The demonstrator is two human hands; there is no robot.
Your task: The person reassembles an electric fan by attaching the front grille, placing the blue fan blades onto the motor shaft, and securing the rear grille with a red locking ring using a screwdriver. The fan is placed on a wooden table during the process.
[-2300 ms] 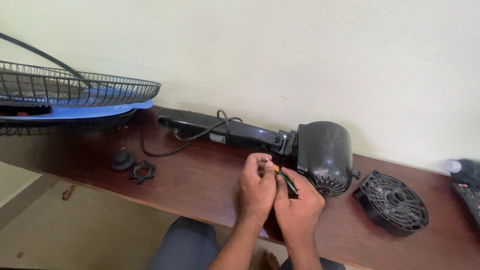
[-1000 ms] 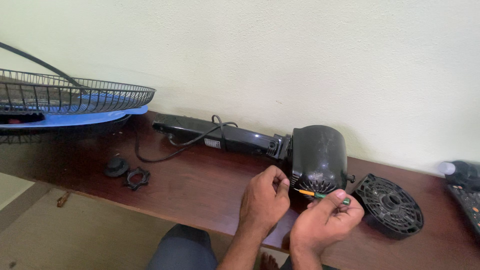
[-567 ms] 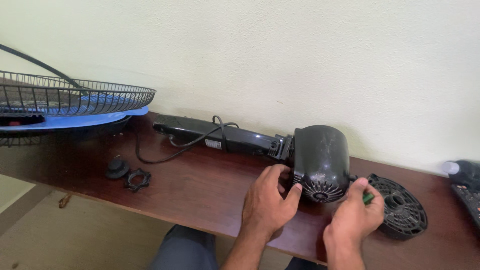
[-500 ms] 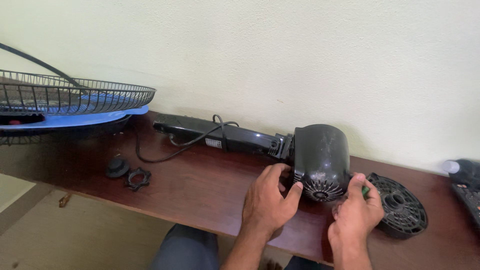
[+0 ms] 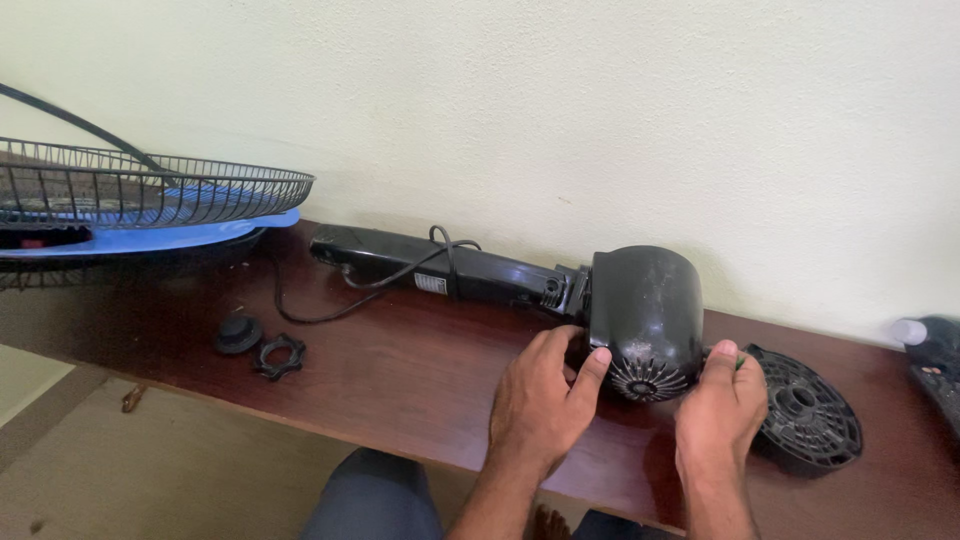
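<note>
Both hands had closed in on the black motor housing (image 5: 645, 310) since the small green-handled screwdriver was held up in front of it. That housing lay on the worktop (image 5: 400, 370) between the fingers: the left hand (image 5: 540, 405) gripped its near-left edge, thumb on the vented end, while the right hand (image 5: 722, 410) pressed its right side, the screwdriver apparently tucked inside. Steadying it seemed the step in hand; next called for a firm hold. Just right of those fingers lay a round black cover (image 5: 805, 408).

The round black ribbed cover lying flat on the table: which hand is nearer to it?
Right. The right hand sits just left of the ribbed cover, about touching its edge; the left hand is beyond the motor housing.
</note>
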